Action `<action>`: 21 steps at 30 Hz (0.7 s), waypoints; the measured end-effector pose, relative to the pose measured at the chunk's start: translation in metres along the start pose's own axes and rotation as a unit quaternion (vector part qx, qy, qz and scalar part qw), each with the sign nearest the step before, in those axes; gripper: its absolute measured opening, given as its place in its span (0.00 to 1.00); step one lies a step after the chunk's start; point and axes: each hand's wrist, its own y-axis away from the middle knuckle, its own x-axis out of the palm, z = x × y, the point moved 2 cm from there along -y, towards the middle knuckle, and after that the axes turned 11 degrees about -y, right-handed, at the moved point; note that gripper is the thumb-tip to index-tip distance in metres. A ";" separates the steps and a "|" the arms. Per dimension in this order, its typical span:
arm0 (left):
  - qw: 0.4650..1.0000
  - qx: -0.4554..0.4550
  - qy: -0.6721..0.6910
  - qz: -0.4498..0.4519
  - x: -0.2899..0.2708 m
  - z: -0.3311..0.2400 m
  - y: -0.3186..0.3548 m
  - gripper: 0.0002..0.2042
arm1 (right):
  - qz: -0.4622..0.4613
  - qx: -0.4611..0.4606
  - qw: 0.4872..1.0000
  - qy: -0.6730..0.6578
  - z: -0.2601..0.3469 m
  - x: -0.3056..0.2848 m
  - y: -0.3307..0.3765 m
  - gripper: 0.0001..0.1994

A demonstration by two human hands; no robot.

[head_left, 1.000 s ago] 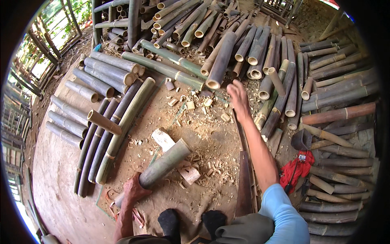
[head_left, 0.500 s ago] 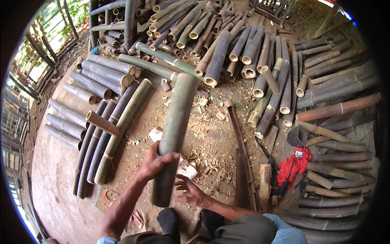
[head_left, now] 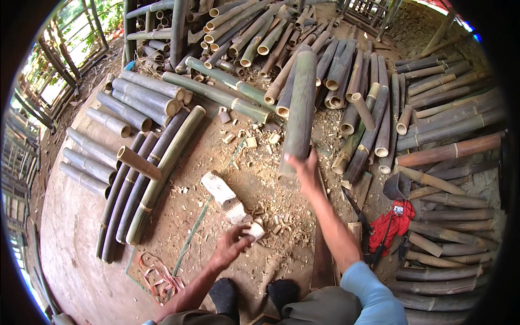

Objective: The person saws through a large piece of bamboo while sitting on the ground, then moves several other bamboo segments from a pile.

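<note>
My right hand (head_left: 304, 167) grips the lower end of a thick grey-green bamboo tube (head_left: 301, 103), raised over the work floor and pointing away from me. The tube's upper part covers some of the bamboo lying behind it. Lower and to the left, my left hand (head_left: 234, 246) is held with loosely bent fingers and nothing in it. Those fingers are at the near end of a pale, rough-hewn wood block (head_left: 219, 190); whether they touch it I cannot tell. Wood chips (head_left: 276, 208) lie scattered around the block.
Several bamboo tubes (head_left: 162, 179) lie at left, with a short tube (head_left: 139, 162) across them. More bamboo (head_left: 374, 114) is piled at the back and right. Red cloth (head_left: 385, 230) and a dark container (head_left: 397, 186) sit at right. Pinkish straps (head_left: 160, 279) lie near my feet.
The bamboo tube has passed from my left hand to my right and moved right and away. My left hand has come down beside the wood block, which is now more exposed.
</note>
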 end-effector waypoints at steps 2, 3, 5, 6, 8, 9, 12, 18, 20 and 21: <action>0.999 -0.046 -0.014 0.012 0.012 0.031 0.015 0.27 | 0.024 0.031 0.998 0.047 0.019 -0.005 -0.065 0.61; 0.998 -0.047 0.000 0.035 0.029 0.040 0.016 0.27 | -0.015 0.005 0.993 0.120 0.015 -0.036 -0.108 0.63; 0.996 -0.073 -0.034 0.049 0.030 0.053 0.031 0.28 | -0.054 -0.047 0.954 0.291 0.028 -0.021 -0.132 0.58; 0.992 -0.096 -0.042 0.067 0.029 0.055 0.037 0.29 | -0.046 -0.054 0.943 0.326 0.036 -0.015 -0.135 0.55; 0.993 -0.009 -0.109 -0.043 0.022 0.049 0.044 0.29 | 0.066 -0.072 0.965 0.242 0.038 0.014 -0.099 0.49; 0.984 0.034 -0.142 -0.099 0.019 0.045 0.050 0.29 | 0.131 -0.002 0.967 0.219 0.048 0.036 -0.059 0.49; 0.879 0.255 -0.360 -0.182 0.015 -0.027 0.040 0.32 | 0.187 0.183 0.964 0.055 -0.013 0.039 0.049 0.37; 0.732 0.399 -0.548 -0.059 0.066 -0.060 0.027 0.41 | 0.338 0.079 0.895 -0.280 -0.097 0.041 0.194 0.42; 0.696 0.405 -0.593 -0.012 0.063 -0.052 0.041 0.39 | 0.320 0.321 0.735 -0.504 -0.038 0.039 0.200 0.44; 0.665 0.374 -0.646 -0.014 0.063 -0.043 0.038 0.40 | 0.284 0.377 0.678 -0.564 -0.011 0.026 0.198 0.45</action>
